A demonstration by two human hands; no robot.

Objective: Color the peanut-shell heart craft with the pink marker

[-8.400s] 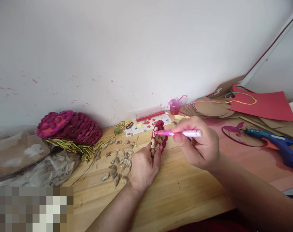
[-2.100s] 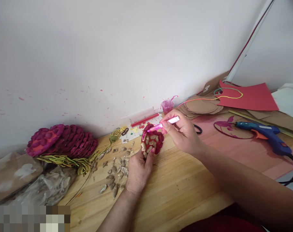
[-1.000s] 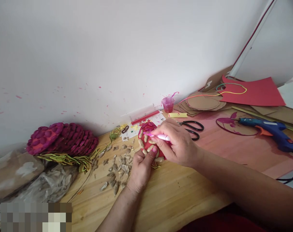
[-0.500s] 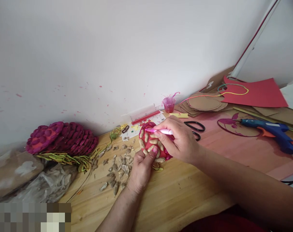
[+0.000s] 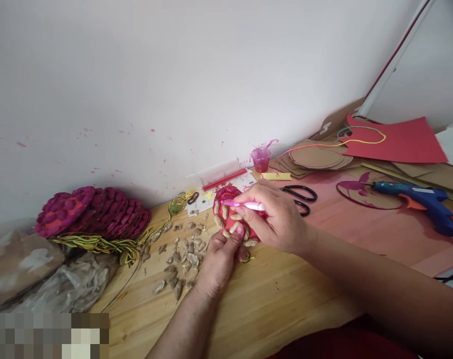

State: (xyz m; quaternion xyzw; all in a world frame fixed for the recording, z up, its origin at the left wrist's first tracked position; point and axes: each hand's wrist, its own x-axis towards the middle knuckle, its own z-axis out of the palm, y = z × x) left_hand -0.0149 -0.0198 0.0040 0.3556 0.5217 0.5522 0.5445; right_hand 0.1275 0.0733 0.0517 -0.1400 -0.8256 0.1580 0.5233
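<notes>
My left hand [image 5: 221,254] grips the lower edge of a red disc [image 5: 230,216] covered with peanut shells, its thumb on top. Part of the disc's rim and upper shells is coated in wet magenta paint. Between the fingers of my right hand [image 5: 281,219] is a paintbrush [image 5: 254,205] with a whitish-pink handle. Its tip, stained magenta, touches the upper part of the disc, or nearly so. The disc's right side is hidden behind my right hand. Beneath it a bit of yellow-green cord [image 5: 249,257] shows.
Loose peanut shells [image 5: 192,259] lie left of my hands. Finished-looking magenta discs [image 5: 65,212] with cords are stacked farther left. A paint cup [image 5: 261,159] stands by the wall. To the right are scissors [image 5: 301,193], cardboard ovals [image 5: 316,153], red paper [image 5: 396,142] and a blue glue gun [image 5: 432,202].
The paintbrush has shifted slightly over the disc, and more magenta covers the disc's top edge. The disc has tilted or turned a little. Both hands keep their holds.
</notes>
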